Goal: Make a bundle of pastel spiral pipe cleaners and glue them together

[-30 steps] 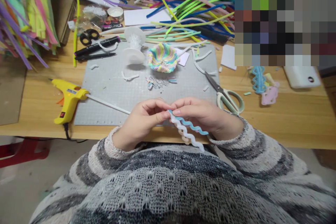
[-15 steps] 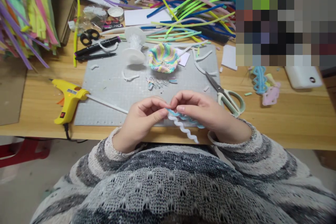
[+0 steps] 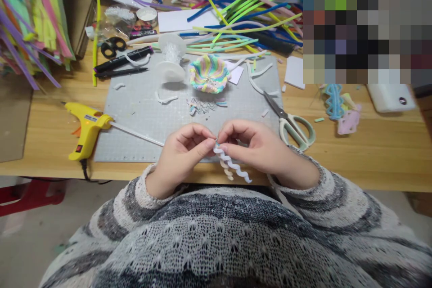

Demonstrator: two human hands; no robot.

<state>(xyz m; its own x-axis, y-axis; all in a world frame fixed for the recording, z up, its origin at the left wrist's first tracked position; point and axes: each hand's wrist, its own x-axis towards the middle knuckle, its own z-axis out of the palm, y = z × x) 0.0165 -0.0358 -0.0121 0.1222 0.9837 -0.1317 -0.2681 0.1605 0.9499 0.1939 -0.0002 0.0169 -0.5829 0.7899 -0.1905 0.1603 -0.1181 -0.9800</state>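
My left hand (image 3: 184, 148) and my right hand (image 3: 253, 148) meet over the front edge of the cutting mat (image 3: 135, 144). Between their fingertips they pinch the top ends of wavy pipe cleaners. A white wavy pipe cleaner (image 3: 238, 168) hangs down to the right, and a cream one (image 3: 227, 168) dangles behind it. A bit of blue shows at the pinch; the rest of it is hidden by my right hand. Beyond the fingers lies a small heap of thin wire and pipe cleaner bits (image 3: 204, 106). Behind that stands a frilled pastel striped bowl shape (image 3: 209, 74).
A yellow glue gun (image 3: 86, 126) lies at the left, its glue stick reaching onto the mat. Scissors (image 3: 293, 127) rest by my right wrist. A spool of clear line (image 3: 171, 56), black pens (image 3: 123, 60) and many loose pipe cleaners (image 3: 249, 4) fill the back.
The blue wavy strand that stretched under my right hand has gone from sight there. A cream strand now hangs beside the white one, and my right fingers have shifted slightly.
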